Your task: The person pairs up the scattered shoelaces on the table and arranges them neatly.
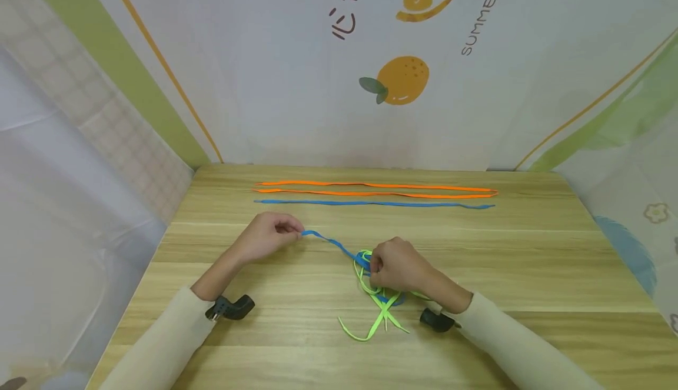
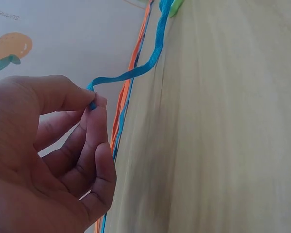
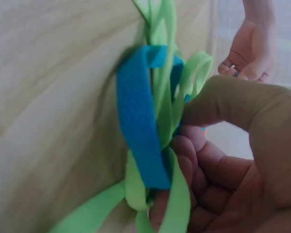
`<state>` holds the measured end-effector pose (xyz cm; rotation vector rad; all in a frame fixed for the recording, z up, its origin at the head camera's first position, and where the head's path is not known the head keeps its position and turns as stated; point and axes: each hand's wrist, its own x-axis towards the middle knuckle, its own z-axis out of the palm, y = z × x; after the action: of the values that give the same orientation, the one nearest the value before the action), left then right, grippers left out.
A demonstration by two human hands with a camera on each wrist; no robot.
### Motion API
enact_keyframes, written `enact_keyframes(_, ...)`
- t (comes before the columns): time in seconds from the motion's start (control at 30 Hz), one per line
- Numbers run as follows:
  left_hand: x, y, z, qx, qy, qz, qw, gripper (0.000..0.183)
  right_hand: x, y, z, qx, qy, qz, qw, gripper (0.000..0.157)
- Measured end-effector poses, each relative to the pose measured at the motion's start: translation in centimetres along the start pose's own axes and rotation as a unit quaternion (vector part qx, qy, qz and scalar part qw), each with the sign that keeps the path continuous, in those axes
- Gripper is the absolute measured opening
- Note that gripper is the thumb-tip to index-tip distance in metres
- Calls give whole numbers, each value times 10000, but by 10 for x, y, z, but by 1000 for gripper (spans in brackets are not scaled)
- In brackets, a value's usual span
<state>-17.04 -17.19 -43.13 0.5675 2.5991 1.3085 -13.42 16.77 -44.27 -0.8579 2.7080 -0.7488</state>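
Note:
My left hand point(image 1: 270, 236) pinches one end of a blue shoelace point(image 2: 157, 43) between thumb and index finger, slightly above the table. From there the lace runs slackly right and down into a tangle with yellow-green shoelaces point(image 3: 165, 29). At that tangle, my right hand point(image 1: 401, 265) holds part of the bundle between thumb and curled fingers. Blue loops point(image 3: 138, 107) pass around the green strands in the right wrist view. Which strands the right fingertips pinch is partly hidden. Several green ends spread toward the near side of the table.
Farther back on the wooden table point(image 1: 529, 249), an orange shoelace point(image 1: 365, 194) lies doubled or beside another, stretched sideways. Just in front of it is a straight blue shoelace point(image 1: 371, 203). A printed cloth point(image 1: 296, 113) hangs behind the table's far edge.

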Motion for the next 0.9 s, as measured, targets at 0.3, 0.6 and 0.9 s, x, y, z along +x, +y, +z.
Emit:
enact_keyframes(0.3,-9,-4,-1,23,-107,-10,9999,7,-14,8,-7,738,-194,-244,9968,21)
enact_keyframes(0.6,-18,-8,-7,48,-186,-53,9998,8,-30,20,-21,1497,-76,-162,9886,16)
enact_keyframes(0.9,-27,-12,-15,124,-349,-166,9992,8,-41,36,-32,1616,38,198,9867,14)
